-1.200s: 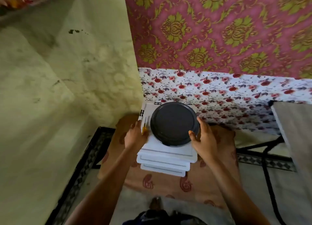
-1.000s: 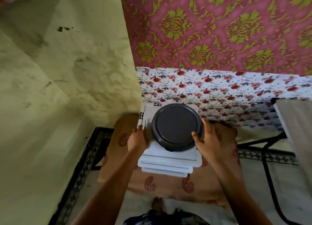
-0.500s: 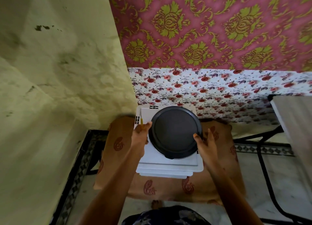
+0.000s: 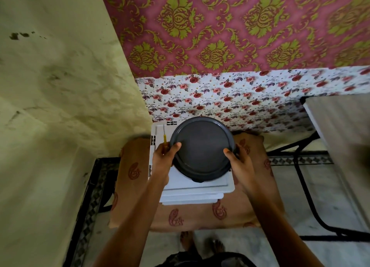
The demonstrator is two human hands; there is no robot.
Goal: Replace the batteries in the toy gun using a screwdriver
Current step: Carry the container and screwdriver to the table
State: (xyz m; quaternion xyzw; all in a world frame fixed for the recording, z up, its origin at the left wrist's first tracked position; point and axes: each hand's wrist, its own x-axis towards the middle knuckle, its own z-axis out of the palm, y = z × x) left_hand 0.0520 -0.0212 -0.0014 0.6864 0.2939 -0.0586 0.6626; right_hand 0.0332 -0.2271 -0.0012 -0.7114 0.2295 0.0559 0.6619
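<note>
A round dark grey lid [image 4: 202,146] sits on top of a white plastic box [image 4: 192,188]. My left hand [image 4: 164,156] grips the lid's left edge and also holds a thin screwdriver with an orange handle [image 4: 165,140], its shaft pointing away from me. My right hand [image 4: 238,162] grips the lid's right edge. No toy gun or batteries can be seen.
The white box stands on a low seat covered in tan cloth with red paisley [image 4: 192,216]. A yellow-green wall [image 4: 60,106] is close on the left, patterned wall covering [image 4: 230,94] behind. A grey tabletop [image 4: 340,130] with a black metal frame [image 4: 308,186] is on the right. My bare feet [image 4: 200,244] show below.
My view has moved closer and over the box. Both hands have shifted up from the box's sides onto the lid's rim, and the screwdriver's orange handle now shows in the left hand.
</note>
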